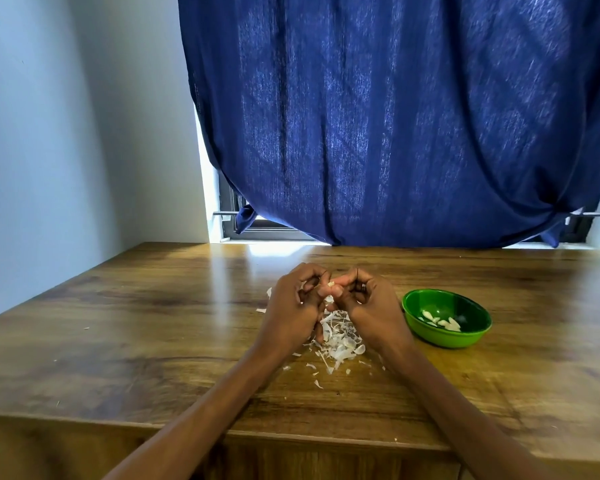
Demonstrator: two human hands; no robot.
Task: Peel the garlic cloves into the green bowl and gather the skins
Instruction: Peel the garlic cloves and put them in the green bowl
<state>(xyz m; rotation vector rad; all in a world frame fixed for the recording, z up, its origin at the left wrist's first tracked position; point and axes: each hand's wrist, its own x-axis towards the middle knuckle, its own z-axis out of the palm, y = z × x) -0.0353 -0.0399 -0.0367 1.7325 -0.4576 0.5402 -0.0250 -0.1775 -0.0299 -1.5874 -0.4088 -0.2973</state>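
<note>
Peeling went on at the middle of the wooden table (153, 323), where a small garlic clove (331, 284) was pinched between both sets of curled fingers. The left hand (293, 306) and right hand (368, 303) met just above a loose heap of white skins (340, 337). To the right, close by, sat the green bowl (446, 337) with several peeled cloves (440, 320) inside. Stray flakes lay scattered around the heap. A blue curtain (395, 116) hung behind. To peel cleanly, the skin probably needed lifting from one tip in strips, over the heap, so scraps stayed easy to gather.
</note>
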